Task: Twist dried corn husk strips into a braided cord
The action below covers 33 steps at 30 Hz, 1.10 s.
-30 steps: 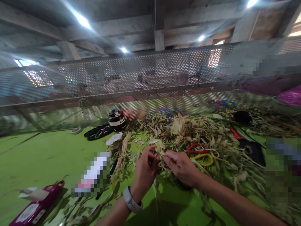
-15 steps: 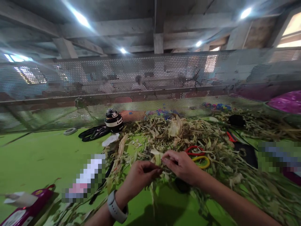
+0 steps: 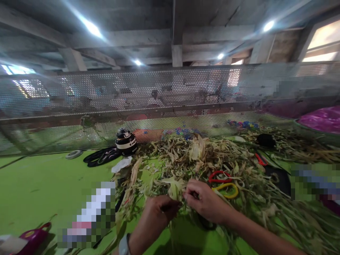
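Note:
My left hand (image 3: 159, 214), with a pale watch band (image 3: 123, 245) at the wrist, is closed in a pinch at the lower end of a pale green corn husk (image 3: 174, 188). Close on its right is my right hand (image 3: 203, 202), its fingers curled together at the husk's edge. The husk's upper part fans out above both hands. What lies between the right fingertips is mostly hidden. Just beyond the right hand, scissors with a red handle loop and a yellow one (image 3: 228, 191) lie among dried husk strips (image 3: 172, 152).
A black-and-white round container (image 3: 126, 142) stands at the back left, beside black flat loops (image 3: 99, 157) and white paper (image 3: 121, 165). A magenta device (image 3: 33, 238) is at lower left. Perforated metal mesh (image 3: 159, 95) closes off the green table's (image 3: 39, 184) far side. A pink-covered basin (image 3: 322, 122) stands right.
The husk spreads wider above my fingers now. Both hands remain close together, the right one more tightly curled. The whole view has shifted slightly, with things sitting lower in the picture.

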Motion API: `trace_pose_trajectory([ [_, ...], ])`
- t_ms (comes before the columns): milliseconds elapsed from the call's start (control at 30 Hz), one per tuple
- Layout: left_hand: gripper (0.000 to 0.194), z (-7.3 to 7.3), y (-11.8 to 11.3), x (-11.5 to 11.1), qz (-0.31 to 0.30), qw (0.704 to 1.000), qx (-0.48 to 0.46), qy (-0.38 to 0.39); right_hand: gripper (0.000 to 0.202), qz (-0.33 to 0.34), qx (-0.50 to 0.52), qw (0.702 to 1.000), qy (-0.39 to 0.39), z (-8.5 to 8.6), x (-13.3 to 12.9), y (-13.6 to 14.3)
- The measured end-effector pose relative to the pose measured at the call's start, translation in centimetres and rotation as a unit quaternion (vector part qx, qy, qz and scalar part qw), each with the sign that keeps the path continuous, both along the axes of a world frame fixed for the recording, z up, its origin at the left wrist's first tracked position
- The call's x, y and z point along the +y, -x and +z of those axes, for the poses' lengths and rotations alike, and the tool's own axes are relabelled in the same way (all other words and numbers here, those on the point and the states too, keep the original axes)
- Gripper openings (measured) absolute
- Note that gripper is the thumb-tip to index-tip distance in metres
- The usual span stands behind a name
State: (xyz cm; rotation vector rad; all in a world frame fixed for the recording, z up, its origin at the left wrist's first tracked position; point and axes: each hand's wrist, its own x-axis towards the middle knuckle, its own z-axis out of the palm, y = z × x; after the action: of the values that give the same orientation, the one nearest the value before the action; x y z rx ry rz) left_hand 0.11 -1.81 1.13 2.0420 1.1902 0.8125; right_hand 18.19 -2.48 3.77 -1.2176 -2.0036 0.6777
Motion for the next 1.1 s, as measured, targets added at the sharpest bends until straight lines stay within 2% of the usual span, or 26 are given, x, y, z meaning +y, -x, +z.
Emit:
trace_pose_trajectory([
  [67,0.016,-0.5,0.3,0.0,-0.003,0.999,-0.014,-0.033,0.021,-0.012,0.05,0.998,0.047,-0.5,0.4,-0.1],
  [200,0.017,-1.5,1.1,0.1,-0.011,0.976,-0.036,-0.213,0.025,-0.044,0.145,0.973,0.175,-1.5,1.5,-0.3],
  [267,0.016,-1.5,1.3,0.1,-0.013,0.955,-0.021,-0.296,0.027,-0.044,0.178,0.962,0.204,-1.8,1.7,-0.2],
  [333,0.017,-1.3,1.3,0.0,-0.039,0.946,-0.008,-0.323,0.029,-0.039,0.213,0.951,0.221,-1.9,1.7,0.0],
  [400,0.02,-0.9,1.0,-0.1,-0.115,0.952,-0.006,-0.285,0.029,-0.034,0.237,0.943,0.232,-1.9,1.6,0.2],
  [467,0.021,-0.8,0.6,-0.2,-0.193,0.96,-0.027,-0.202,0.03,-0.03,0.238,0.942,0.237,-2.0,1.4,0.3],
  [533,0.019,-1.0,0.2,-0.2,-0.23,0.964,-0.073,-0.112,0.031,-0.027,0.223,0.946,0.235,-2.2,1.3,0.4],
  [600,0.013,-1.5,-0.2,-0.2,-0.195,0.975,-0.107,-0.02,0.032,-0.016,0.198,0.954,0.223,-2.6,1.4,0.5],
  [667,0.01,-1.9,-0.4,0.1,-0.121,0.982,-0.127,0.066,0.031,-0.002,0.171,0.965,0.198,-3.0,1.4,0.5],
  [767,0.013,-2.1,-0.2,0.7,-0.038,0.963,-0.189,0.188,0.028,-0.014,0.115,0.983,0.143,-3.0,1.4,0.2],
  [867,0.016,-1.9,0.4,1.3,-0.026,0.926,-0.243,0.286,0.024,-0.014,0.019,0.997,0.068,-2.2,1.2,-0.3],
  [967,0.017,-1.7,0.7,1.6,-0.046,0.907,-0.27,0.319,0.019,0.048,-0.028,0.998,0.019,-0.8,1.1,-1.2],
  [1033,0.016,-1.6,0.8,1.6,-0.047,0.903,-0.275,0.326,0.023,0.081,-0.016,0.996,0.038,0.1,1.1,-2.0],
  [1100,0.015,-1.5,0.8,1.6,-0.041,0.898,-0.266,0.348,0.028,0.111,0.003,0.987,0.118,0.8,1.2,-2.7],
])
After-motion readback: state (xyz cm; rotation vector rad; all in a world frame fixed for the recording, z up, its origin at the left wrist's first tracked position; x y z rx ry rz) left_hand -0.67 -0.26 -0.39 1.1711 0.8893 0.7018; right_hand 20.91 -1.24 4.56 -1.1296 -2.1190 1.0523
